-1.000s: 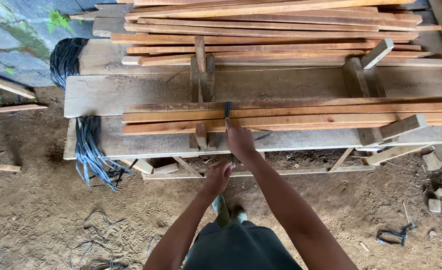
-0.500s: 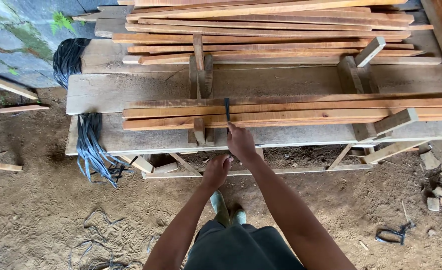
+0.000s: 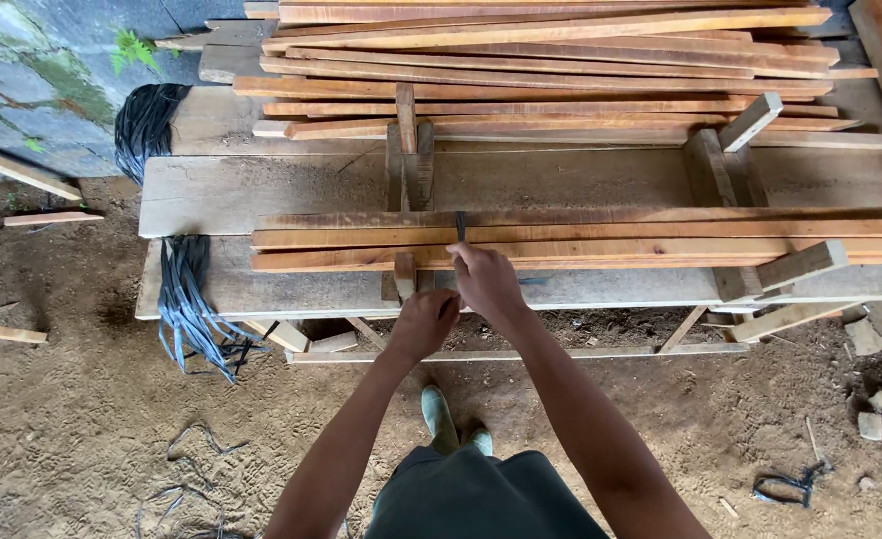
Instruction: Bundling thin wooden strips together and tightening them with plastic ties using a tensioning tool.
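Sandy dirt floor (image 3: 82, 419), mossy wall at upper left; rough plank surface (image 3: 291, 185) carries bundle of wooden slats (image 3: 661, 238) lying lengthwise. Dark strap (image 3: 460, 226) crosses bundle, near upright wooden posts (image 3: 407, 150). Right hand (image 3: 486, 281) at bundle's near edge, grip pinching strap end. Left hand (image 3: 423, 324) just beside it at surface edge, fingers curled, touching right hand; what it grips cannot be told. Loose black straps (image 3: 187, 299) hang off surface at left. More slats (image 3: 561, 60) stacked behind.
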